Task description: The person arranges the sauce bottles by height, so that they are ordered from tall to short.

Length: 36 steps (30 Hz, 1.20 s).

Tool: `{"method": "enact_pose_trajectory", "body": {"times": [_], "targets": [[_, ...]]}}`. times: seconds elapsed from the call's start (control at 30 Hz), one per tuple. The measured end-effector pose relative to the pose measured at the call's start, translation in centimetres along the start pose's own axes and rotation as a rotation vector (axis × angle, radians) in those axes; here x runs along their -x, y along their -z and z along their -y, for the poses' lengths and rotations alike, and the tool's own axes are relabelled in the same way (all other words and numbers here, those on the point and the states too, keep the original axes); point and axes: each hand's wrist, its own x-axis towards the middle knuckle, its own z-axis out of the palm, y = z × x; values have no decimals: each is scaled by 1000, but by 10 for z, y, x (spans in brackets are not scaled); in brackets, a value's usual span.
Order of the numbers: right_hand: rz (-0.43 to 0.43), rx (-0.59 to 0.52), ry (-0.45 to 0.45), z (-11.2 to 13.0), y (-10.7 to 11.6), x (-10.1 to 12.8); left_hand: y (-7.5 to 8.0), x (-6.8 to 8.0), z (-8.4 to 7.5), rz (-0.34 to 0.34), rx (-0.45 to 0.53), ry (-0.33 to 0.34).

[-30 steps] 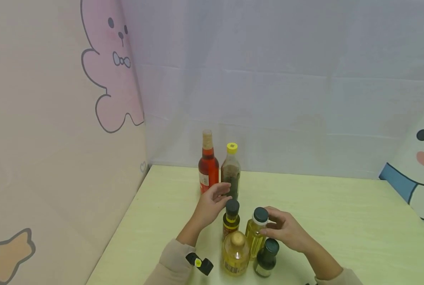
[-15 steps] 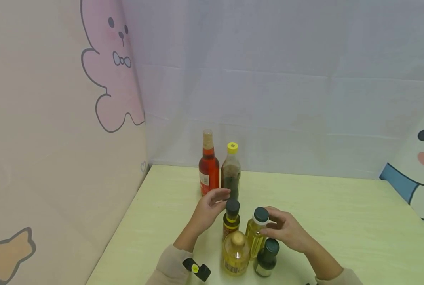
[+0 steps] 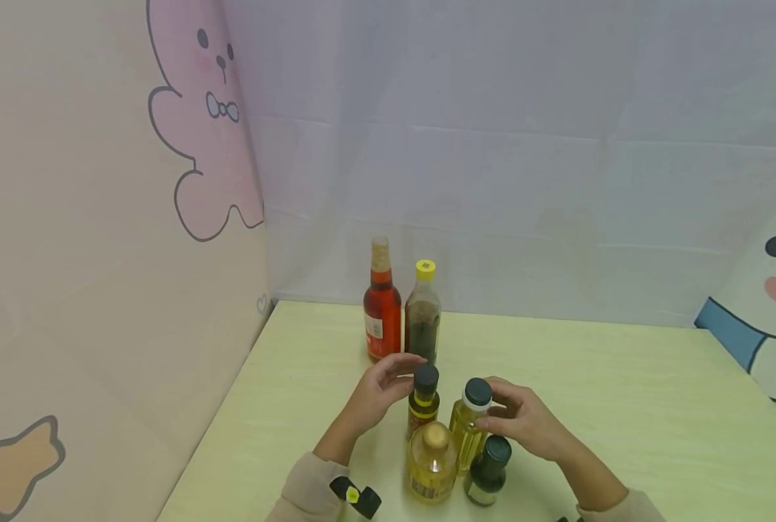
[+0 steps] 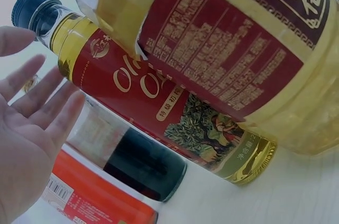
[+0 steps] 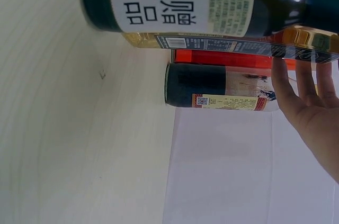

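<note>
From my remote seat I see the left hand [image 3: 380, 389] held open beside the black-capped olive oil bottle [image 3: 423, 403] at the desk's [image 3: 622, 406] near middle, while the right hand [image 3: 524, 419] grips the yellow oil bottle [image 3: 467, 424] beside it.

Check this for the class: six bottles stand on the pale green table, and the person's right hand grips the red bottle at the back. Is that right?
Not quite. The right hand holds the yellow bottle with the dark cap in the front group, not the red bottle, which stands untouched at the back. The head view shows this. Six bottles on the pale green table is correct.
</note>
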Motion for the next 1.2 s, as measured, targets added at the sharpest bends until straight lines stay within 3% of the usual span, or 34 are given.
{"method": "enact_pose_trajectory", "body": {"times": [0.47, 0.8, 1.2], "targets": [[1, 1, 8, 0, -1, 0, -2, 4, -3, 90, -77, -9], [-6, 13, 14, 1, -1, 0, -5, 5, -1, 93, -143, 89], [-16, 27, -16, 2, -1, 1, -8, 5, -2, 74, -189, 160]]}}
